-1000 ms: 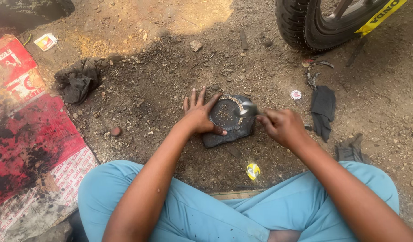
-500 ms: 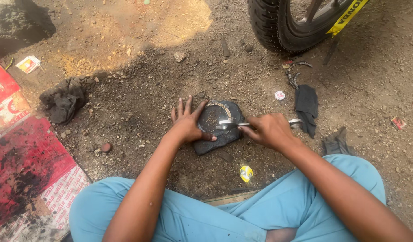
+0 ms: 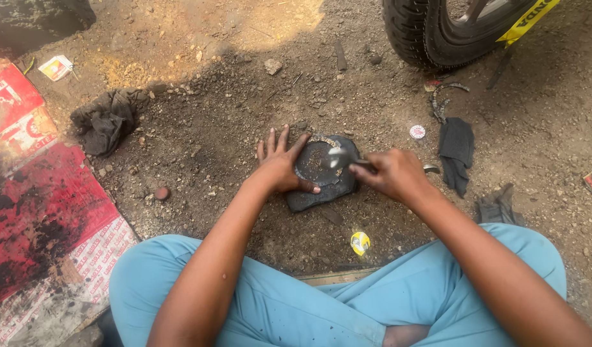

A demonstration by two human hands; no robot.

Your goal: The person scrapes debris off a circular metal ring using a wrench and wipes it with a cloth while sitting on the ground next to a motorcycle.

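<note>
Dusty, gravelly ground (image 3: 199,122) is filling the head view, shaded except for a sunlit patch at the upper middle. A person in light blue trousers (image 3: 276,302) is sitting cross-legged at the bottom of the frame, both forearms reaching up toward the centre.

At the centre, a dark, roughly round rubber piece (image 3: 325,183) is lying flat on the dirt, just above the knees. The left hand (image 3: 280,164) is pressing down on its left edge, fingers spread wide and flat, thumb lying across the lower part; it is gripping nothing. The right hand (image 3: 392,173) is curled closed around the handle of a metal tool (image 3: 341,157), whose shiny end is pointing left over the top of the rubber piece. The tool's long axis is running almost level across the frame, from the right hand toward the left hand. Both hands are about equally close to the piece, one on each side.

A motorcycle tyre (image 3: 424,35) is standing at the upper right. A dark cloth (image 3: 456,151) is lying right of the hands, another crumpled rag (image 3: 106,122) at the left. A red printed sheet (image 3: 39,218) is covering the left edge, and a small yellow wrapper (image 3: 360,243) is lying below the rubber piece.
</note>
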